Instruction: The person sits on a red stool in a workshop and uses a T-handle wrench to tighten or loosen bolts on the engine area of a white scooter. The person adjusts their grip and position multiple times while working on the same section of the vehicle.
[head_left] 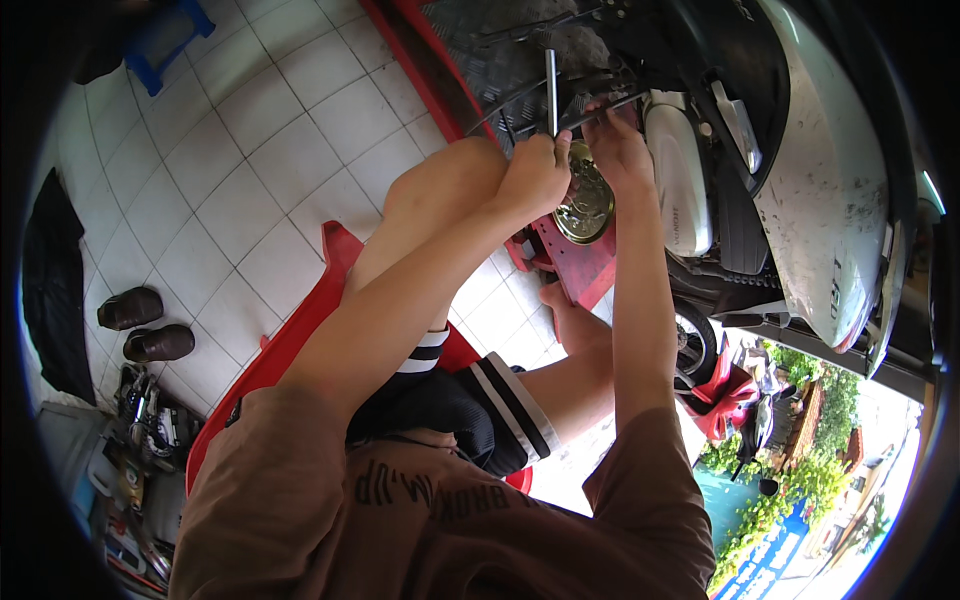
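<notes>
My left hand (538, 172) is closed around the lower end of a straight silver metal bar (552, 90), which points away from me. Beside it, my right hand (620, 148) has its fingers curled at a thin dark rod (627, 101) that slants toward the motorbike (675, 180). Whether the bar and the rod are one tool I cannot tell. Between and below my hands lies a round gold-coloured metal tin (584, 228) with a shiny inside; small things in it are too unclear to name.
The motorbike stands at the right on a red stand (575, 262) with a metal tread plate (470, 60). I sit on a red plastic chair (250, 385). Brown shoes (160, 343), a blue stool (170, 45) and a black cloth (55, 290) are on the tiled floor (240, 180) at left.
</notes>
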